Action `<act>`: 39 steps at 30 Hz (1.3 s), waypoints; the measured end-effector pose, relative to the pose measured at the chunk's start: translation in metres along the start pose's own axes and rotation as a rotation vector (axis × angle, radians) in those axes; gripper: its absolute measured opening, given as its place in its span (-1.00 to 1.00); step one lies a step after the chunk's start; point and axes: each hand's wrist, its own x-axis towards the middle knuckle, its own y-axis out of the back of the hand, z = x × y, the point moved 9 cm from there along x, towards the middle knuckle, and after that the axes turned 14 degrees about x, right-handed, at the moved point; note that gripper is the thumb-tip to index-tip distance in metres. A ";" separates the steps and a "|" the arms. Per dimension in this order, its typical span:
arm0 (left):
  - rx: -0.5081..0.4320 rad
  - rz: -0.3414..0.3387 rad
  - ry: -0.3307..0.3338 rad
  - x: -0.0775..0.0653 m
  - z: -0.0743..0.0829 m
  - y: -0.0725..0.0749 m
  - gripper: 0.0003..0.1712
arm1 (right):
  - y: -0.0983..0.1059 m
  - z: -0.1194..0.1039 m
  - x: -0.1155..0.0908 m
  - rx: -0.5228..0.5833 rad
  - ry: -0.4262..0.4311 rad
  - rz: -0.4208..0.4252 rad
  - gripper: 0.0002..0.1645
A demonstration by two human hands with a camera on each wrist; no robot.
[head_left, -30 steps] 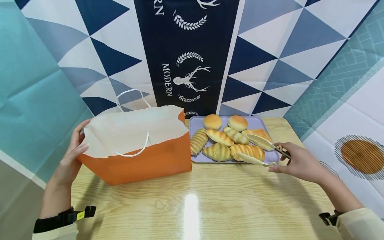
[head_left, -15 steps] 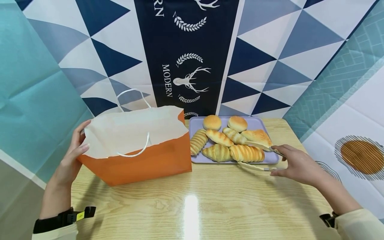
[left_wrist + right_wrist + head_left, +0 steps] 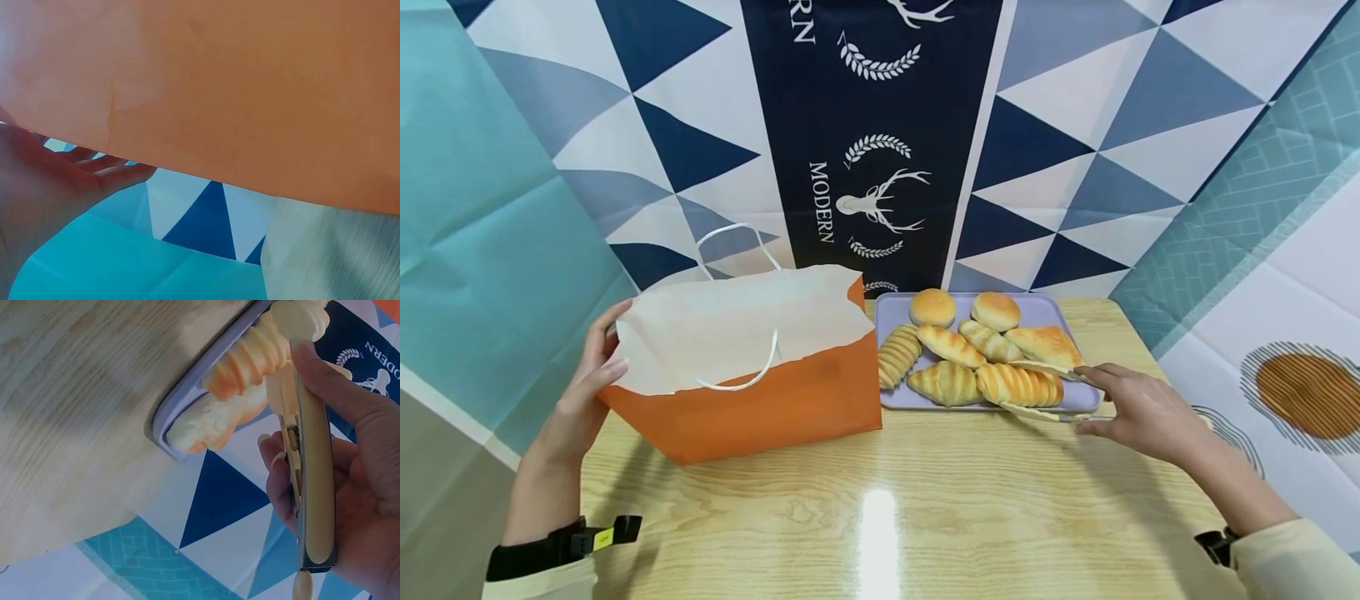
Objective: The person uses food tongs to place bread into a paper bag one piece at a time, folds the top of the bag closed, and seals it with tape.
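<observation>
At the left of the head view stands an orange paper bag (image 3: 775,417) with a white inside, its mouth facing up. My left hand (image 3: 574,396) grips its left edge, thumb and fingers at the rim; the left wrist view shows the fingers against the orange side (image 3: 250,94). My right hand (image 3: 1138,412) holds food tongs (image 3: 317,481), thumb along one handle. Their pale arms lie either side of a ridged spiral roll (image 3: 1018,385) at the front right of a lilac tray (image 3: 1041,308). Whether the tongs press the roll is hard to tell.
Around that roll lie other breads: two round buns (image 3: 932,308), a flat pastry (image 3: 1047,343), a croissant (image 3: 946,383) and several long rolls. The tray sits at the wooden table's (image 3: 820,508) back edge, close to the bag. Patterned cloth (image 3: 880,150) hangs behind.
The right hand has brought the tongs down from above the breads to either side of the spiral roll; their arms have drawn slightly closer. The left hand and bag look nearly unchanged.
</observation>
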 end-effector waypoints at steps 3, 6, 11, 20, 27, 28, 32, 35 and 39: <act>-0.002 0.011 0.005 0.000 -0.001 0.000 -0.21 | 0.001 -0.002 0.000 -0.007 0.015 0.005 -0.06; -0.005 0.025 0.010 0.000 -0.002 0.000 -0.21 | 0.002 -0.004 0.000 -0.018 0.030 0.011 -0.07; -0.010 0.036 0.008 0.001 -0.002 0.001 -0.21 | 0.005 -0.008 -0.001 -0.036 0.048 0.024 -0.08; -0.014 0.026 0.007 0.000 0.000 0.002 -0.20 | 0.018 -0.030 0.003 -0.045 0.127 0.078 -0.06; -0.003 0.010 0.010 0.001 0.001 0.000 -0.21 | 0.036 -0.056 0.015 -0.051 0.166 0.117 -0.07; -0.004 0.013 0.011 0.001 0.001 0.000 -0.21 | 0.038 -0.060 0.017 -0.048 0.168 0.123 -0.08; 0.006 0.018 0.017 0.002 0.002 0.000 -0.21 | 0.048 -0.076 0.028 -0.051 0.189 0.147 -0.07; 0.013 0.015 0.022 0.002 0.002 0.001 -0.21 | 0.056 -0.090 0.037 -0.058 0.215 0.163 -0.05; 0.015 0.002 0.025 0.002 0.002 0.001 -0.21 | 0.068 -0.108 0.050 -0.078 0.241 0.174 -0.02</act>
